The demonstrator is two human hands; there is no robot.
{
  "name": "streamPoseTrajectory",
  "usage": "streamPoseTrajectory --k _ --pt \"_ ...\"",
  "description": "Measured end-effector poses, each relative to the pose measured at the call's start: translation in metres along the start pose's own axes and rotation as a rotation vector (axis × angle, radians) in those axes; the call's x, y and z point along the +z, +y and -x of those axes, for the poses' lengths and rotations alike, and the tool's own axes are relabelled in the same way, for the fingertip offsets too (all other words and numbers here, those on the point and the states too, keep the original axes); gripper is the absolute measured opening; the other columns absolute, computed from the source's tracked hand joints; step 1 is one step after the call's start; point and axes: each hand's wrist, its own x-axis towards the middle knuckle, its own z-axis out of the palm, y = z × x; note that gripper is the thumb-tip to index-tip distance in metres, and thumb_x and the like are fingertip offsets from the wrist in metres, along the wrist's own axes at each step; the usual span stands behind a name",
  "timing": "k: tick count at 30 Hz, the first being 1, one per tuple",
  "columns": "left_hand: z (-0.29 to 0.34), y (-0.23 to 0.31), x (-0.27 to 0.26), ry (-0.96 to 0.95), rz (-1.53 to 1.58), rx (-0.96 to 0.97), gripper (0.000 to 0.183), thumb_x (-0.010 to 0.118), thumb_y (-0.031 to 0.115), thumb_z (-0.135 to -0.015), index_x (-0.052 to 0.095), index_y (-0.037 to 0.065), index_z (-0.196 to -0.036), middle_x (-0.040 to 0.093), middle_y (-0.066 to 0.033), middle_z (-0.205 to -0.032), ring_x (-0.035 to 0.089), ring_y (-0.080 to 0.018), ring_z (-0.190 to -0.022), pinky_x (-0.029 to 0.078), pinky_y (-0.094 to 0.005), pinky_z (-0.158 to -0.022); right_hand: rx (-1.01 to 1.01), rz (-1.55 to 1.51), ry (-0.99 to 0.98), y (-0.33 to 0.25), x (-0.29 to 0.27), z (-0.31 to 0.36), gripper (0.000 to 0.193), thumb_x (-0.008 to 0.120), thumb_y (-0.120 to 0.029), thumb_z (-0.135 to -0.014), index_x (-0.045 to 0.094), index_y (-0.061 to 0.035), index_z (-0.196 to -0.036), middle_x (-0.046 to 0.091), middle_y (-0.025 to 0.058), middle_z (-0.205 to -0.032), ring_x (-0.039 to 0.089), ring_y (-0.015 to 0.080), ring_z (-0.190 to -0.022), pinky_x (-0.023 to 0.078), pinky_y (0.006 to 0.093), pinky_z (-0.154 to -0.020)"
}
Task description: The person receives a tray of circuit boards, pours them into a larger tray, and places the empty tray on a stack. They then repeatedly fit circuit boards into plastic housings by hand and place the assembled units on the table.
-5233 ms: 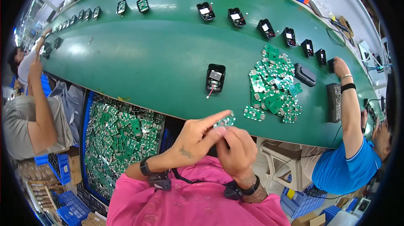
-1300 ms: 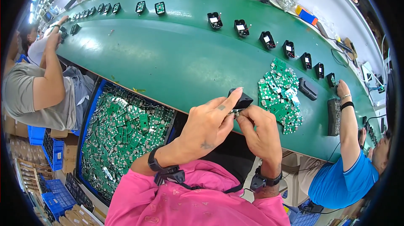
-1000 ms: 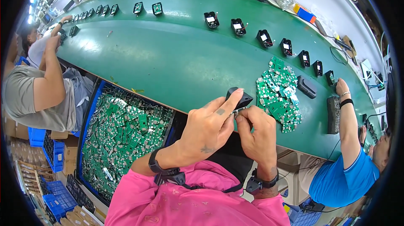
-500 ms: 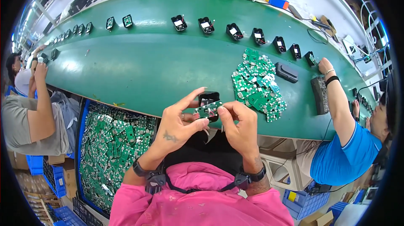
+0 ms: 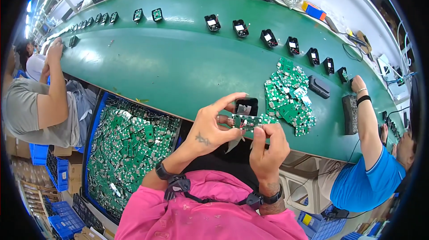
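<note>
My left hand point(image 5: 208, 128) grips an open black plastic case point(image 5: 247, 106) just past the table's near edge. A green circuit board point(image 5: 243, 123) lies across the front of this case, with my left fingers behind it and a short red wire on its face. My right hand point(image 5: 270, 148) is closed in a pinch at the board's right end. Its fingertips partly hide that corner. Beyond the right hand lies a loose pile of green circuit boards point(image 5: 290, 101) on the green table.
Black cases point(image 5: 268, 38) stand in a row along the table's far side. A dark closed case point(image 5: 319, 87) sits right of the pile. At lower left is a blue-rimmed bin point(image 5: 91, 139) full of boards. Co-workers sit left and right; one hand point(image 5: 359, 84) reaches toward the row.
The view has shifted, so the table's contents appear farther left to right. The board sits a little lower against the case, showing more of its inside. My right hand is slightly lower.
</note>
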Motion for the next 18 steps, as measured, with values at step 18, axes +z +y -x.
streamPoseTrajectory --k 18 --pt "0.002 -0.009 0.013 -0.018 -0.247 0.152 0.065 0.072 0.001 -0.083 0.051 0.008 -0.144 0.067 -0.0034 -0.102 0.06 -0.0035 -0.078 0.049 -0.0214 -0.063 0.267 -0.366 -0.218 0.011 -0.014 -0.002 0.027 0.06 -0.017 -0.101 0.058 0.0 -0.08 0.052 -0.002 -0.065 0.042 0.0033 -0.051 0.029 0.0218 -0.045"
